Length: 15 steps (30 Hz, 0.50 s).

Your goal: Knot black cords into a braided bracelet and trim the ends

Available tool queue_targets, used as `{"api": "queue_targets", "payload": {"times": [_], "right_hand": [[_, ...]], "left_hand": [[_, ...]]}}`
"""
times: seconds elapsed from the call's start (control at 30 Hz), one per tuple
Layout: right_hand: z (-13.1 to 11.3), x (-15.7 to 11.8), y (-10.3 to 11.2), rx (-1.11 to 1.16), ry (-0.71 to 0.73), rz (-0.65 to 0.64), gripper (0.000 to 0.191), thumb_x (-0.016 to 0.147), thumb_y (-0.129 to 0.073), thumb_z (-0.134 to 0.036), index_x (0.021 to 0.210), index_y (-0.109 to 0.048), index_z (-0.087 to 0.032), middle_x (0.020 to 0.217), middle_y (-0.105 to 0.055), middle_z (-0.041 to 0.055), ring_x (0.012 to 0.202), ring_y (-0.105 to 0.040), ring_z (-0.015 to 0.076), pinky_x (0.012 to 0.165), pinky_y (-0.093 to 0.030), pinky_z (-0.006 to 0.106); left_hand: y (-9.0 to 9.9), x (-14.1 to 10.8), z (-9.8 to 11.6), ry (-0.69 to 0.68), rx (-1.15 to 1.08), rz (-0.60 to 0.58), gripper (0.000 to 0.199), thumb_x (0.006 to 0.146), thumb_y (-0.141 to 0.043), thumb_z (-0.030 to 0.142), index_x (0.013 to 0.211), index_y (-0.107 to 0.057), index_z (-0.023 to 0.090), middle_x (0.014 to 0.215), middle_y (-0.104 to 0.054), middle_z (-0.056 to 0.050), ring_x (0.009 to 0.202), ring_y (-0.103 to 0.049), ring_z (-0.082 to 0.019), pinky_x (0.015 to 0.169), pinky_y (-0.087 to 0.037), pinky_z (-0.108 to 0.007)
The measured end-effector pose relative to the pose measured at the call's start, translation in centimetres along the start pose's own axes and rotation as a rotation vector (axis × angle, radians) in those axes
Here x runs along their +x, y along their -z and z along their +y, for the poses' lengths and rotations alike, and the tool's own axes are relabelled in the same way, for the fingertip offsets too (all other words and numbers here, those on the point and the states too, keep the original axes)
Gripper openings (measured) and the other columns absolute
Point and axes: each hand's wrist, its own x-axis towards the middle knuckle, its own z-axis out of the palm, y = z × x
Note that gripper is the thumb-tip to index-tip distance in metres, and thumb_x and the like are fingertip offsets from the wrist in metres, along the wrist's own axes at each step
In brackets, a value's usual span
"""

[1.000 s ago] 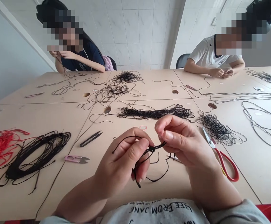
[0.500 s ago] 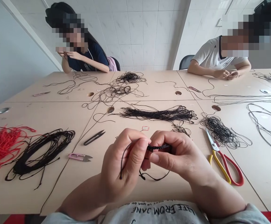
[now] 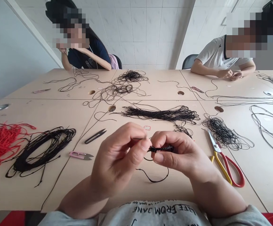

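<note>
Near the front edge of the pale wooden counter [image 3: 75, 169], the right hand [image 3: 182, 153] grips a braided black cord [image 3: 160, 149]; the left hand [image 3: 117, 161] pinches a thin black strand [image 3: 140, 138].

red cord pile [image 3: 0, 141]; black cord coil [image 3: 44, 150]; scissors [image 3: 228, 164] red-and-yellow handled.

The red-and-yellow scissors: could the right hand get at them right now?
Probably yes: the scissors lie beside the right forearm, seemingly uncovered, though the right hand is pinching black cord.
</note>
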Motion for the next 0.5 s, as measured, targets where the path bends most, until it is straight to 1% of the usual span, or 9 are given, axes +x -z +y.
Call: {"api": "queue_targets", "payload": {"times": [0.1, 0.2, 0.27, 0.33, 0.4, 0.47, 0.5], "right_hand": [[0.11, -0.01, -0.05, 0.035, -0.020, 0.000, 0.022, 0.090, -0.077, -0.034, 0.088, -0.063, -0.017, 0.061, -0.045, -0.0065, 0.051, -0.032, 0.0058, 0.043, -0.026, 0.018], [0.25, 0.05, -0.20, 0.105, -0.035, 0.032, 0.027, 0.089, -0.078, -0.037, 0.087, -0.061, -0.016, 0.063, -0.051, -0.0055, 0.048, -0.033, 0.0040, 0.040, -0.026, 0.016], [0.34, 0.10, -0.26, 0.136, -0.046, 0.064, 0.029, 0.086, -0.081, -0.037, 0.085, -0.062, -0.016, 0.066, -0.057, -0.0040, 0.046, -0.036, 0.0028, 0.038, -0.028, 0.014], [0.43, 0.09, -0.25, 0.171, -0.052, 0.073, 0.028, 0.084, -0.083, -0.034, 0.084, -0.063, -0.016, 0.063, -0.057, -0.0052, 0.043, -0.037, 0.0018, 0.036, -0.029, 0.012], [0.50, 0.04, -0.19, 0.216, -0.082, 0.056, 0.025, 0.085, -0.083, -0.032, 0.084, -0.063, -0.016, 0.060, -0.057, -0.0061, 0.040, -0.040, 0.0009, 0.033, -0.030, 0.010], [0.53, 0.00, -0.12, 0.293, -0.125, 0.021, 0.022, 0.087, -0.081, -0.030, 0.084, -0.064, -0.016, 0.066, -0.065, -0.0040, 0.038, -0.047, 0.0011, 0.032, -0.034, 0.008], [0.53, 0.01, -0.09, 0.347, -0.142, 0.002, 0.021, 0.087, -0.081, -0.028, 0.085, -0.064, -0.016, 0.071, -0.070, -0.0022, 0.039, -0.053, 0.0019, 0.033, -0.038, 0.008]], "left_hand": [[0.36, 0.17, 0.24, 0.097, -0.119, -0.049, 0.024, 0.096, -0.059, 0.015, 0.073, -0.060, 0.020, 0.065, -0.053, 0.002, 0.059, -0.047, -0.009, 0.053, -0.043, -0.020], [0.39, 0.20, 0.36, 0.209, -0.245, -0.083, 0.025, 0.099, -0.058, 0.020, 0.075, -0.064, 0.021, 0.062, -0.056, 0.004, 0.056, -0.046, -0.008, 0.052, -0.041, -0.018], [0.33, 0.23, 0.32, 0.230, -0.290, -0.082, 0.025, 0.099, -0.059, 0.021, 0.075, -0.065, 0.021, 0.062, -0.058, 0.005, 0.056, -0.047, -0.007, 0.053, -0.041, -0.018], [0.25, 0.31, 0.20, 0.230, -0.311, -0.076, 0.026, 0.100, -0.059, 0.022, 0.074, -0.065, 0.021, 0.062, -0.058, 0.005, 0.056, -0.047, -0.007, 0.053, -0.041, -0.019], [0.18, 0.42, 0.09, 0.233, -0.329, -0.063, 0.026, 0.100, -0.060, 0.023, 0.074, -0.065, 0.021, 0.062, -0.057, 0.004, 0.057, -0.046, -0.008, 0.054, -0.040, -0.020], [0.12, 0.51, 0.07, 0.237, -0.346, -0.055, 0.027, 0.099, -0.060, 0.023, 0.073, -0.064, 0.021, 0.062, -0.055, 0.003, 0.057, -0.045, -0.009, 0.053, -0.039, -0.022], [0.09, 0.53, 0.11, 0.234, -0.355, -0.061, 0.027, 0.099, -0.060, 0.022, 0.073, -0.064, 0.021, 0.063, -0.054, 0.003, 0.058, -0.045, -0.010, 0.053, -0.039, -0.023]]}}
